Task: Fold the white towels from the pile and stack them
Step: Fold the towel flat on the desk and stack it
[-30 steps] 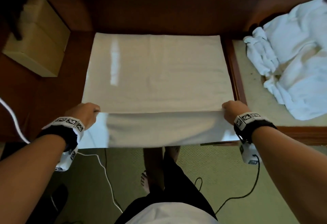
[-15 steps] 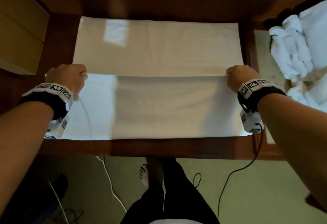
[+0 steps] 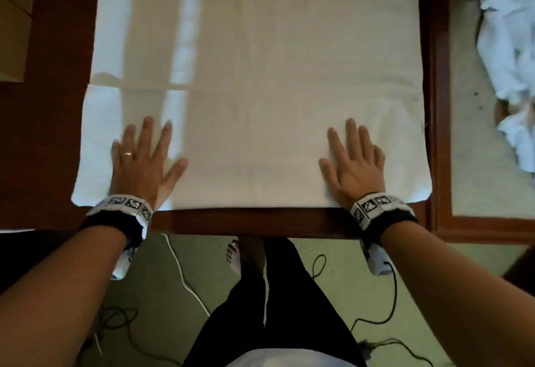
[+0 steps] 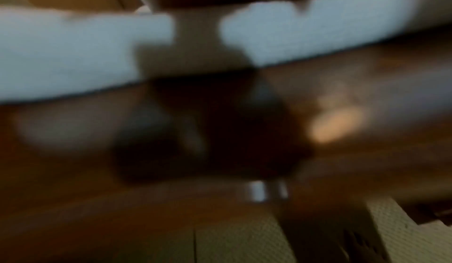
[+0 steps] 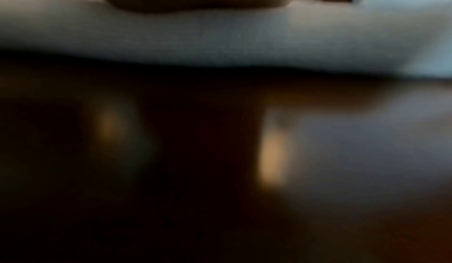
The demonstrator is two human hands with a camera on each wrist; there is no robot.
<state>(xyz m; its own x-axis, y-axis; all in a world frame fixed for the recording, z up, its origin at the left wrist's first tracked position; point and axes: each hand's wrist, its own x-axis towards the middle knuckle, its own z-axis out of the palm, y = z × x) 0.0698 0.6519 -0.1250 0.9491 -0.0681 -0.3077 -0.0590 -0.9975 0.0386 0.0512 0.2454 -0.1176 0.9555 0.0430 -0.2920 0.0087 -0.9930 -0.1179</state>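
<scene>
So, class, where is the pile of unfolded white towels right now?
In the head view the pile of unfolded towels lies at the far right, on a pale surface beyond the wooden table's edge, right of the spread towel.

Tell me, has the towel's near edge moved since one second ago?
Yes. The white towel edge, which hung over the wooden table front then, now lies folded on top, behind that front edge, under both flat hands.
</scene>
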